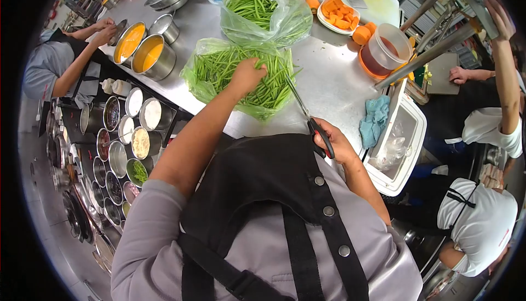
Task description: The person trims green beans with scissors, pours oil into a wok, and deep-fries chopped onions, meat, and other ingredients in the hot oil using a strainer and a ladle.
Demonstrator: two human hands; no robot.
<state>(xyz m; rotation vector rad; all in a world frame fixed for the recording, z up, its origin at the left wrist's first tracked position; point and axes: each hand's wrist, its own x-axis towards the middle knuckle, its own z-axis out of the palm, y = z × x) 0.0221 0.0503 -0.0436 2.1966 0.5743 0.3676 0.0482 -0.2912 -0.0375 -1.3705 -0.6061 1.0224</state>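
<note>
My left hand (249, 76) is in the pile of green beans (213, 73) that lies on an opened green-tinted plastic bag (192, 84) on the steel table. Its fingers are closed on beans. Black-handled scissors (300, 101) are held in my right hand (335, 142), to the right of the bag, with their blades pointing up toward the right edge of the pile. Behind this pile, a second clear bag (296, 19) holds more green beans (252, 6).
Cut carrots (338, 13) fill a white dish near a cutting board (372, 0) and knife. A tub of red liquid (383, 49), a blue cloth (375, 121) and a white bin (408, 153) are right. Pots (156, 57) stand left. Co-workers (476, 219) work at both sides.
</note>
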